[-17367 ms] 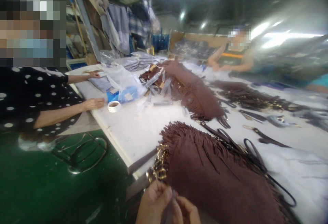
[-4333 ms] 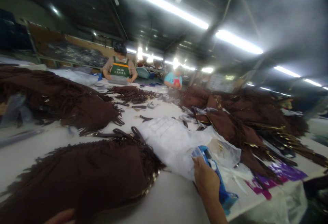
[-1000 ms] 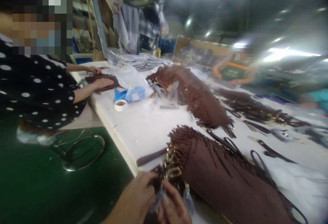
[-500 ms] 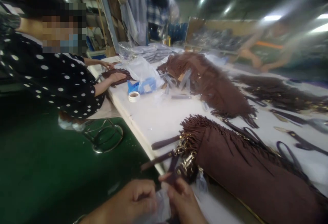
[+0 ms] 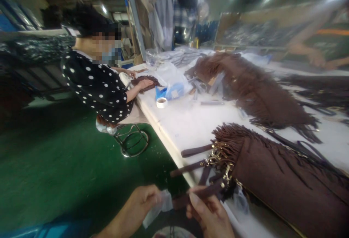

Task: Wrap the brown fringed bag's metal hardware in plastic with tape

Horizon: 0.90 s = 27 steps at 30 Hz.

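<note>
Near the bottom edge, my left hand (image 5: 140, 203) pinches a crumpled piece of translucent plastic wrap (image 5: 160, 207). My right hand (image 5: 208, 210) grips a dark brown wrist strap (image 5: 181, 201) close to its looped end, thumb on top. That end points toward the plastic; whether the two touch I cannot tell. The strap runs back to gold clasps (image 5: 227, 174) beside a brown fringed bag (image 5: 272, 169) lying on the table. More brown straps (image 5: 197, 150) hang out over the table's edge, left of the bag.
A white worktable (image 5: 169, 132) holds a heap of brown fringed bags (image 5: 245, 81), a roll of tape (image 5: 161, 102) and a blue-and-white plastic bag (image 5: 174, 91). A co-worker in a dotted top (image 5: 92, 85) sits at its left side on a metal stool (image 5: 133, 143). Another person is blurred at right.
My view has swung left, so the scene sits further right. My hands have moved apart, the left one with the plastic wrap, and more of the strap's end shows.
</note>
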Motion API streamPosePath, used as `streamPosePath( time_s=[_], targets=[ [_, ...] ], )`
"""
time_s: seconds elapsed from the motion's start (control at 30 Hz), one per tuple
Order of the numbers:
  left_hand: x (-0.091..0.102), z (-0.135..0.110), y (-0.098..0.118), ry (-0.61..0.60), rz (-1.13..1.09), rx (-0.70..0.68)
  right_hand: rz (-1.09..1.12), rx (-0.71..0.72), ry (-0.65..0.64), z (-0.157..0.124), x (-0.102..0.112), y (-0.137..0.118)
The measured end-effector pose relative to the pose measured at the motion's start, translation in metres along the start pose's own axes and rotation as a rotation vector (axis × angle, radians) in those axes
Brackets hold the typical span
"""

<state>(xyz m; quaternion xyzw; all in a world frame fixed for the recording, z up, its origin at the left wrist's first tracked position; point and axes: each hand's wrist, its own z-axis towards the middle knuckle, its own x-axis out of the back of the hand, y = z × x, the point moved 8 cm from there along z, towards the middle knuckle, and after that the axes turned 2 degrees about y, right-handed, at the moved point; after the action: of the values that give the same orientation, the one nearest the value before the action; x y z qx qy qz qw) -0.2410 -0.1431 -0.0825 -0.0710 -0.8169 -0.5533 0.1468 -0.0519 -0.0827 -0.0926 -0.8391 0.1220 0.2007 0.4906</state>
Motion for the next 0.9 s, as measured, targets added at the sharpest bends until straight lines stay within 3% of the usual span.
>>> streamPosePath(
  time_s=[0.13, 0.47, 0.9],
  targets=[
    [-0.006, 0.0, -0.022, -0.014, -0.166, 0.058, 0.017, 0.05, 0.077, -0.005, -0.001, -0.002],
    [-0.018, 0.007, -0.039, -0.038, -0.403, 0.1, -0.044, 0.085, 0.145, -0.009, 0.003, -0.006],
    [-0.027, 0.004, -0.029, -0.025, -0.417, 0.165, -0.093, 0.069, 0.123, -0.019, -0.005, -0.018]
  ],
)
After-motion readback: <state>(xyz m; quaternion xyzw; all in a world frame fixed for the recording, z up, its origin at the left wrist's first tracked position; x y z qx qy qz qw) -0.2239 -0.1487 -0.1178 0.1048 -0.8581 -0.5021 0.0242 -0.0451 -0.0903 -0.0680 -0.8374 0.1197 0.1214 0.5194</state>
